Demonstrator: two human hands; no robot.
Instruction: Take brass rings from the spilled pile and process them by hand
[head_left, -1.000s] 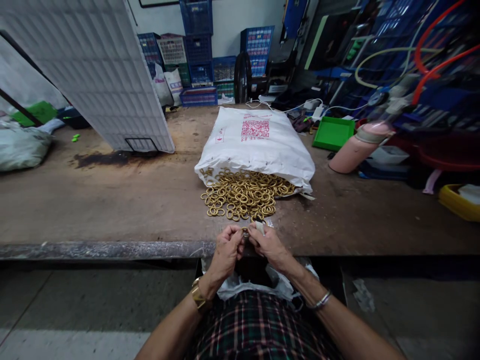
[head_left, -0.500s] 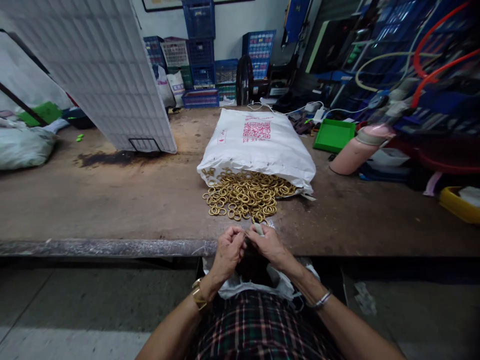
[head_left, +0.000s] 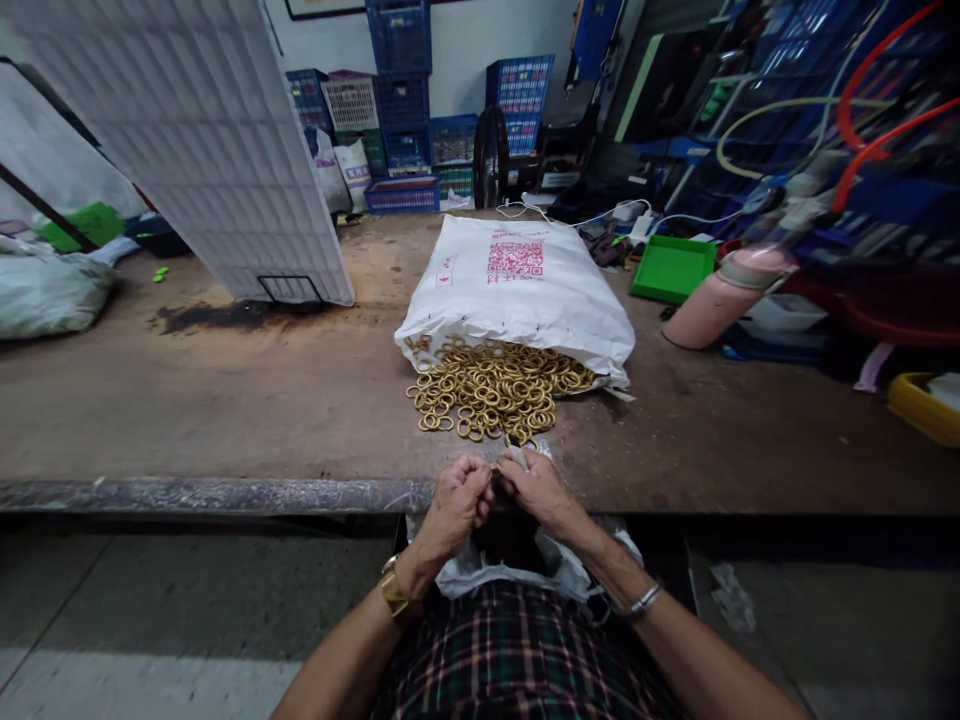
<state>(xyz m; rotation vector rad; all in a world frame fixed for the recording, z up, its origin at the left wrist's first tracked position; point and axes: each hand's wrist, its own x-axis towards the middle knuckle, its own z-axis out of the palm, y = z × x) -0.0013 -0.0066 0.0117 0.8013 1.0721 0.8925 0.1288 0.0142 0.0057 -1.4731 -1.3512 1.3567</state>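
A heap of brass-coloured rings [head_left: 487, 395] spills from the mouth of a white sack [head_left: 517, 290] onto the brown table [head_left: 225, 420]. Close to the table's front edge, my left hand [head_left: 461, 500] pinches a small ring [head_left: 491, 471], partly hidden by the fingertips. My right hand [head_left: 544, 492] is closed round a small pale tool with a dark tip [head_left: 518, 456], and its fingertips meet those of the left hand at the ring. Below both hands, an open white bag [head_left: 495, 577] lies at my lap.
A ribbed white panel [head_left: 225, 150] stands on the table at left. To the right of the sack are a green tray [head_left: 675, 270], a pink bottle [head_left: 705, 312] and a yellow container [head_left: 926, 408]. Blue crates [head_left: 405, 105] are stacked behind.
The fingertips have shifted slightly, and a bit of brass-coloured ring now shows between them. The view has moved a little; the heap and sack look the same.
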